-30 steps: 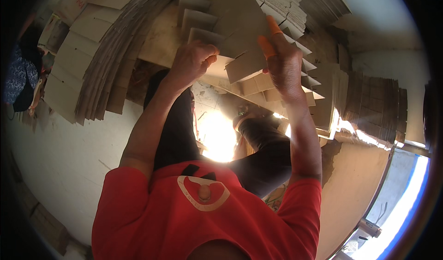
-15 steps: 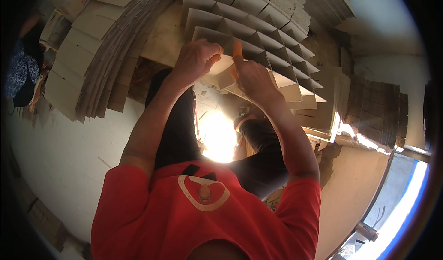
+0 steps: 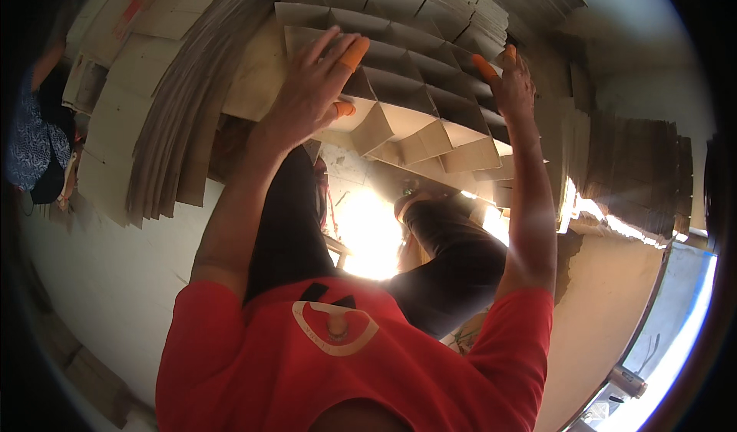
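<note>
A cardboard divider grid (image 3: 427, 98) of crossed strips with open square cells lies in front of me. My left hand (image 3: 316, 79) is over its left near part, fingers stretched and apart, with orange covers on some fingertips. My right hand (image 3: 516, 88) is at the grid's right side, its orange-covered thumb raised beside the other fingers and nothing held between them. Whether either hand presses on the cardboard, I cannot tell.
Slotted cardboard sheets stand in a long fanned stack (image 3: 196, 87) on the left. Another stack (image 3: 472, 6) lies beyond the grid, and more cardboard (image 3: 629, 175) sits at the right. A person in patterned clothing (image 3: 34, 152) is at the far left. Bright light falls between my legs.
My hands have parted from close together at the grid's near edge. The left has opened and the right has moved to the right side. The grid now sits slightly farther left and is turned.
</note>
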`<state>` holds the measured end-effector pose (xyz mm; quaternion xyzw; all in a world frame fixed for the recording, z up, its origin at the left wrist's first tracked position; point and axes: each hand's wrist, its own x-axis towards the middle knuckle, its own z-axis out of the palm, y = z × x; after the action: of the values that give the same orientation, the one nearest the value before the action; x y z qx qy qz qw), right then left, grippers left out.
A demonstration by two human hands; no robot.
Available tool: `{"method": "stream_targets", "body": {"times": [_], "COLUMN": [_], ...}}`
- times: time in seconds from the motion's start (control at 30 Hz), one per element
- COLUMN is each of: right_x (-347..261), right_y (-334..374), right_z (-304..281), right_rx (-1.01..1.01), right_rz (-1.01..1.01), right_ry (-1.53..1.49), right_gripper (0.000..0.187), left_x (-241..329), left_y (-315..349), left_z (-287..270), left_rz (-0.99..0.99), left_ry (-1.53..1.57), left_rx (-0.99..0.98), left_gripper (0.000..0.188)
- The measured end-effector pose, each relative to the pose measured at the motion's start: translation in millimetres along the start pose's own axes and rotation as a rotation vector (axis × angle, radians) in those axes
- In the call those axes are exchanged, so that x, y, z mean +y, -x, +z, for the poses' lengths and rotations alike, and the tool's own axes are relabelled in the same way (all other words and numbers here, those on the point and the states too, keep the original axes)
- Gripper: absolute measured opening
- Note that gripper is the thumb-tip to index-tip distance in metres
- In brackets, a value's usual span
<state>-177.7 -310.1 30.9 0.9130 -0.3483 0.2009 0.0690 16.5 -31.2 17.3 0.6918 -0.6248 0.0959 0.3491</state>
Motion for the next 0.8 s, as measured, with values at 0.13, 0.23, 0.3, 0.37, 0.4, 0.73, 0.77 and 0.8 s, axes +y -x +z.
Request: {"method": "stream_targets", "body": {"times": [0.13, 0.23, 0.3, 0.37, 0.4, 0.73, 0.77, 0.8], "right_x": [-12.9, -35.8, -59.8, -67.1, -65.8, -80.6, -67.7, -61.2], "right_y": [4.3, 36.3, 64.7, 70.7, 65.2, 67.1, 72.1, 76.2], "right_z": [-17.0, -27.2, -23.5, -22.6, -22.1, -123.1, -127.4, -132.7], "right_rx": [-0.453, -0.609, -0.458, -0.525, -0.514, 0.272, 0.38, 0.462], "right_rz": [0.093, 0.001, -0.181, 0.004, -0.034, -0.304, -0.357, -0.366], "right_ry": [-0.263, -0.582, -0.557, -0.344, -0.35, 0.006, 0.027, 0.022], "right_gripper": [0.054, 0.053, 0.043, 0.027, 0.025, 0.049, 0.054, 0.051], "left_x": [-31.8, -54.7, -62.8, -65.4, -71.1, 36.2, 43.5, 45.0], "left_y": [-22.9, -44.7, -53.8, -60.6, -64.9, -41.6, -29.1, -16.0], "left_z": [15.0, 32.0, 38.8, 35.7, 33.0, -106.5, -119.5, -133.1], "left_rz": [0.049, 0.096, 0.086, 0.022, -0.001, 0.375, 0.364, 0.356], "left_ry": [-0.062, -0.074, 0.058, 0.139, 0.144, -0.228, -0.34, -0.458], "left_rx": [-0.101, -0.177, -0.292, -0.493, -0.505, -0.022, 0.075, 0.175], "left_gripper": [0.085, 0.085, 0.067, 0.054, 0.05, 0.019, 0.022, 0.025]}}
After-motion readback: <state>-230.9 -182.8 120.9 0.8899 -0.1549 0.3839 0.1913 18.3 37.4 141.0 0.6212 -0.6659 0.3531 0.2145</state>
